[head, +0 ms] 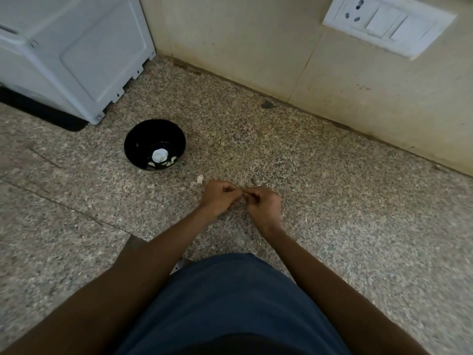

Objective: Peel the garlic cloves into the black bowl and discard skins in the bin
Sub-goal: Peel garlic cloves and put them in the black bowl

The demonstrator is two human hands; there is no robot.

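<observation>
Garlic is being worked between both hands over the speckled stone countertop (332, 201), though the clove itself is too small and hidden to make out. Nearest the camera is the person's dark blue garment (230, 298), with both bare forearms reaching forward from either side of it. The left hand (218, 197) and right hand (261, 203) meet fingertip to fingertip, fingers curled and pinching something tiny between them. Just beyond the left hand lie pale skin scraps (199, 178) on the stone. Farther left stands the black bowl (154, 144), holding several white peeled cloves (160, 155). Behind it, at the back left corner, sits a white appliance (76, 52). On the beige wall at far right is a white switch and socket plate (389, 21).
</observation>
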